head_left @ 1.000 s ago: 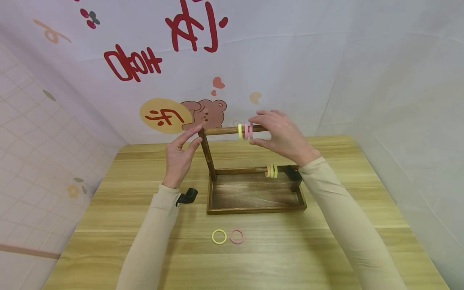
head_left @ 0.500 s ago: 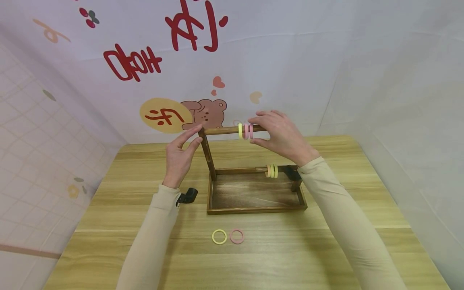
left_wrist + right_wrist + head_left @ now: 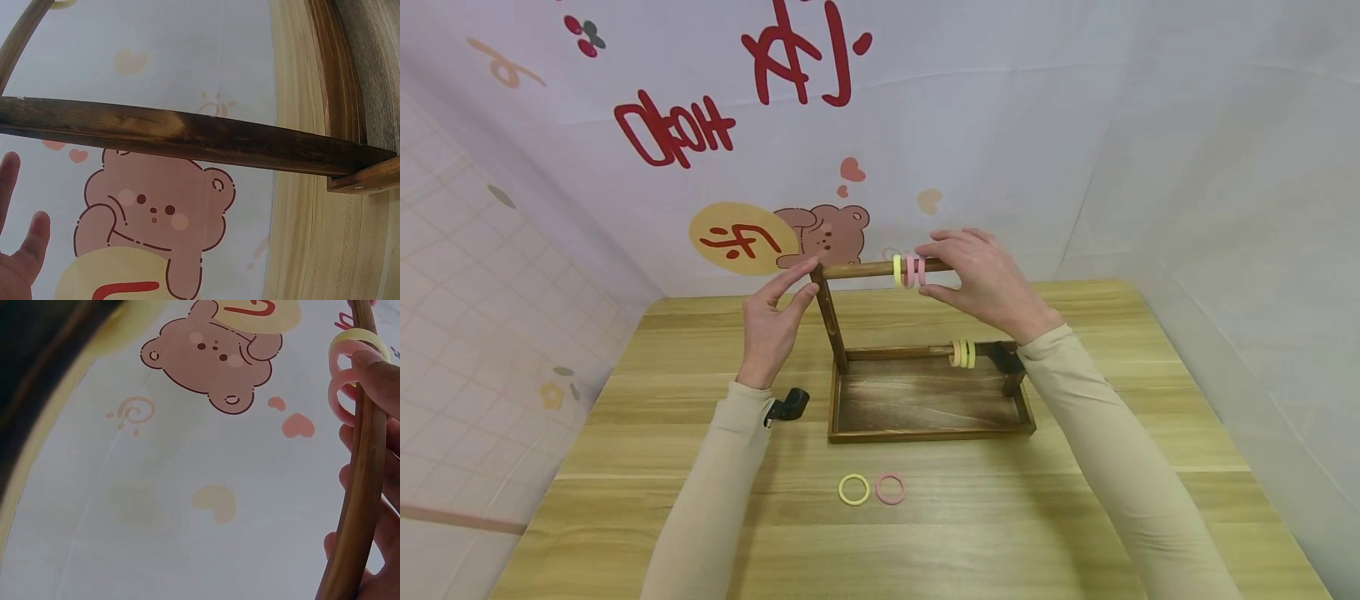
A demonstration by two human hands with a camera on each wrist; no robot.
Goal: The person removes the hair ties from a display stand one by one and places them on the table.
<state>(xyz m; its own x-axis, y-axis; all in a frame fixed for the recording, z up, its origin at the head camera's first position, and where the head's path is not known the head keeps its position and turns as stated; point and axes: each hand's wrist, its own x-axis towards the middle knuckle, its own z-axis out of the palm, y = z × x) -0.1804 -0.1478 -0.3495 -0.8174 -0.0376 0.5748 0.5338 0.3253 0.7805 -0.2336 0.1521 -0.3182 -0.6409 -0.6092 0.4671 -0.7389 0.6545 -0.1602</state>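
Two pink rings [image 3: 922, 271] on bar [image 3: 861, 271] barely moved; our right hand [image 3: 988, 279] pinches one, left hand [image 3: 772, 325] wide by post [image 3: 829, 321]. None added.

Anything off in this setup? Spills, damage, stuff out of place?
No visible spill or damage. Only mild standout: a yellow ring and a pink ring lie flat on the table, off the wooden rack, while the other rings encircle its bars.

Soft bright head view, dimmer right-wrist view, blurred dark upper-left corner
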